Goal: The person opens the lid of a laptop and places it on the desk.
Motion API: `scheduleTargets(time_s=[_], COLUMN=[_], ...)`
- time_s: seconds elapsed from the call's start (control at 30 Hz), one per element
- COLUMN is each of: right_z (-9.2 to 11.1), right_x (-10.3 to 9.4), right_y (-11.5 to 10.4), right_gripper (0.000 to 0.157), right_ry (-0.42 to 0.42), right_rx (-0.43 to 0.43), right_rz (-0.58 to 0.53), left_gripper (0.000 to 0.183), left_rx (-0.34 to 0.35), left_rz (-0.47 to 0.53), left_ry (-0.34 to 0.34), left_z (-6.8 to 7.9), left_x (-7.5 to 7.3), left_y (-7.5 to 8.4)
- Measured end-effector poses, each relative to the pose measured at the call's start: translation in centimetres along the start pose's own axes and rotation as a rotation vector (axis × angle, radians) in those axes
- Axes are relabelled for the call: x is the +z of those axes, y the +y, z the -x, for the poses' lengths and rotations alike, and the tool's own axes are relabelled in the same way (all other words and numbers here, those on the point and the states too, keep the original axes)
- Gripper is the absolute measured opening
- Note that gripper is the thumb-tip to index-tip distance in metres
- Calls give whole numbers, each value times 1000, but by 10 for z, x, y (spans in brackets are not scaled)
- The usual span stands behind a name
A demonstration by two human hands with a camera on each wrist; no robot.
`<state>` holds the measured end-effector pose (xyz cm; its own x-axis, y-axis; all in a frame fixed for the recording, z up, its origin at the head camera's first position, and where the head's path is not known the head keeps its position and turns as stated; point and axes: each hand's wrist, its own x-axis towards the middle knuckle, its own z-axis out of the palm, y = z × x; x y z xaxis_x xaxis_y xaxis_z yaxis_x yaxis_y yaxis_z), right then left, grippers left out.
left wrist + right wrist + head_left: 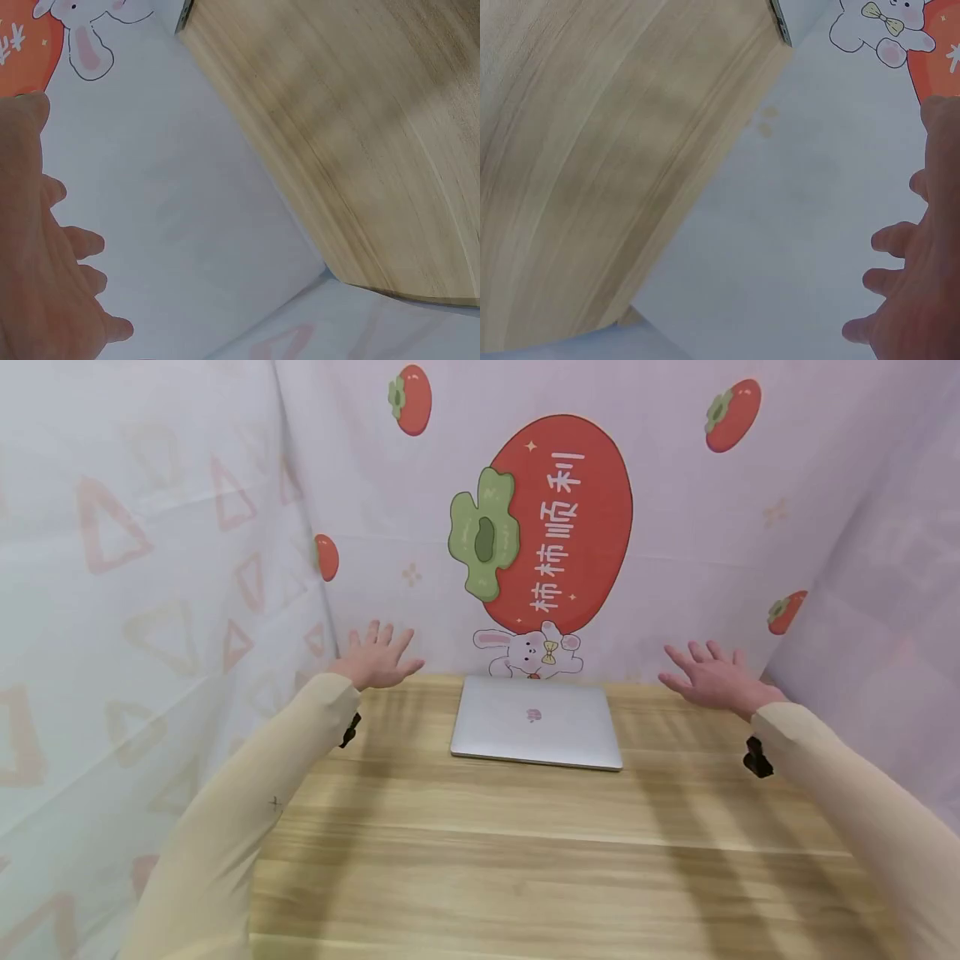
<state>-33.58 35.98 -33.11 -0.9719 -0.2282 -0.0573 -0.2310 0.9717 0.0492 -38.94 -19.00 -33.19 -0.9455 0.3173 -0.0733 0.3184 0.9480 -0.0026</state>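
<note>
A silver laptop (536,739), its lid closed, lies at the far edge of the wooden table (517,877). To its left my left hand (378,658) is held out above the table with the fingers spread. My right hand (708,679) reaches out the same way on the other side of the laptop. Neither hand touches the laptop or holds anything. In the left wrist view the left hand (45,247) has its fingers extended against the white cloth. The right wrist view shows the right hand (919,255) likewise, with a corner of the laptop (781,22) at the top.
A white cloth (405,568) printed with red persimmons and a rabbit hangs right behind the table. Cloth side walls, on the left (180,635) and on the right (892,602), enclose the space. Black straps (757,758) sit at both wrists, over cream sleeves.
</note>
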Motion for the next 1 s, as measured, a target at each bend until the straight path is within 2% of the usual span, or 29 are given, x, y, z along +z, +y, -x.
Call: scheduleTargets(time_s=[0.57,0.7,1.0], right_z=[2,3,4], right_x=[36,42,49], right_y=[-11,-11,-14], right_gripper=[69,70,68], right_ry=[16,12,19], right_rx=[-52,-52,-37], right_rz=[43,4,-60], left_gripper=[75,75,75], left_rx=[-14,-26,-7], left_rz=[23,25,61], left_ry=[-42,-35,-33], left_z=[-6,-6,-10], left_x=[16,21,33], left_y=[8,8,13])
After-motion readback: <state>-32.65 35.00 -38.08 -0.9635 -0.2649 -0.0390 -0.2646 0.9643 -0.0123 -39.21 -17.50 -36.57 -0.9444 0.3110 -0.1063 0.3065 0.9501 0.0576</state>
